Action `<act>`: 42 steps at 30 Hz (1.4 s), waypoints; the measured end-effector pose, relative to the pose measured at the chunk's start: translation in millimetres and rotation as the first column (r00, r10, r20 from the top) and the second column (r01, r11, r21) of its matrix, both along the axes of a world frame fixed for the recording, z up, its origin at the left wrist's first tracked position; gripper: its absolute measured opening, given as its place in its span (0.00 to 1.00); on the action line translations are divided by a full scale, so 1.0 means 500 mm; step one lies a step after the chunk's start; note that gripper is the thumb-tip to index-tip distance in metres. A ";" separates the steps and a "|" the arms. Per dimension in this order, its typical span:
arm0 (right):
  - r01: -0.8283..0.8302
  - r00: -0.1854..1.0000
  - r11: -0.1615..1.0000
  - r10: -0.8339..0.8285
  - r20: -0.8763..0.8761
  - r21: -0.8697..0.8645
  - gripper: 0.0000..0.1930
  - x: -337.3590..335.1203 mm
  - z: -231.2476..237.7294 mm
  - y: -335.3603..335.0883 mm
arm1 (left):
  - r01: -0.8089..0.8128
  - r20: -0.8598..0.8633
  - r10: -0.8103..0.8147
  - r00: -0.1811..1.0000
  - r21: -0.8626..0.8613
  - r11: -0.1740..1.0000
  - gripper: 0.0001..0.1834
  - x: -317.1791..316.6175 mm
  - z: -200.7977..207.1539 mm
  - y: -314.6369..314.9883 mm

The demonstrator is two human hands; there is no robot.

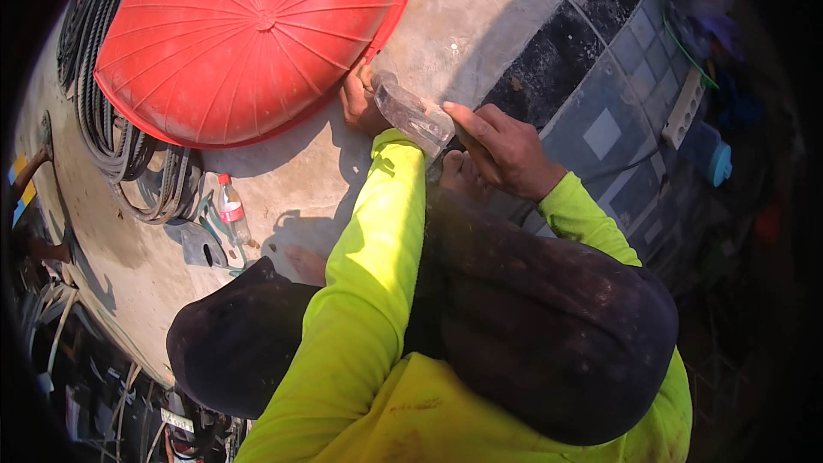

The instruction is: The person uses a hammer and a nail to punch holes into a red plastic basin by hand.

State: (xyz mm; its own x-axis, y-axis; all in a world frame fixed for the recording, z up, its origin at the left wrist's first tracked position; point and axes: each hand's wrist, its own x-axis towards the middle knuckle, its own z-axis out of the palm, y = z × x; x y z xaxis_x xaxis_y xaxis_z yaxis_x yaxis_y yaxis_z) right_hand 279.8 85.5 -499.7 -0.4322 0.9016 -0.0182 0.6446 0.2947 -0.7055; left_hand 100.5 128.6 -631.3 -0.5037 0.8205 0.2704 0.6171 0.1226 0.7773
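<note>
A red ribbed plastic basket (257,26), shallow and clamshell-shaped, lies with its domed underside up at the upper left. My left hand (358,103) is closed at its near right rim, partly hidden by the curved piece. My right hand (506,147) is closed on the end of a curved, dusty grey piece (413,111), with a finger along its blunt end. This piece looks like a tool head, but its exact kind is unclear. It passes over my left wrist, just off the basket's rim. A bare foot (459,170) shows beside my right hand.
A coil of dark ribbed hose or cable (90,94) lies left of the basket. Nearer stand a red-capped bottle (231,206) and a grey-green shoe (202,244). Tiles (591,133), a power strip (684,109) and a blue-lidded container (718,163) are at right. Other limbs (33,167) show at far left.
</note>
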 end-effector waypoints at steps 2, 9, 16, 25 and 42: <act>-0.064 0.997 0.998 0.064 0.036 -0.013 0.30 0.006 -0.006 0.019 | -0.022 -0.027 0.023 0.999 0.011 1.000 0.17 -0.006 -0.011 0.006; 0.247 0.959 0.969 -0.248 -0.137 -0.023 0.25 0.031 -0.063 0.061 | -0.085 -0.005 0.085 0.996 -0.017 0.996 0.10 -0.003 0.032 -0.002; 0.517 0.725 0.641 -0.680 -0.108 -0.567 0.19 0.044 -0.076 0.124 | -0.499 0.296 0.522 0.800 -0.156 0.853 0.13 -0.111 0.061 -0.052; 0.465 0.475 0.626 -0.773 -0.421 -0.626 0.16 -0.085 -0.123 0.217 | -0.497 0.943 0.305 0.132 -0.203 0.843 0.12 -0.357 0.091 0.009; 0.443 0.338 0.642 -0.766 -0.547 -0.626 0.19 -0.164 -0.105 0.187 | -0.784 0.978 0.104 0.183 0.082 0.616 0.27 -0.529 0.293 0.065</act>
State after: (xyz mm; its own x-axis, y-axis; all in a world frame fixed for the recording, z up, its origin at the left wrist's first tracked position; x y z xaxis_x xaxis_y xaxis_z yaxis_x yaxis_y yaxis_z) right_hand 197.8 178.9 -552.4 0.2381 0.9107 -0.3377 -0.2375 -0.2825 -0.9294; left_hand -164.2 161.0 -484.5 -0.8960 0.2414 -0.3728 -0.4440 -0.4675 0.7644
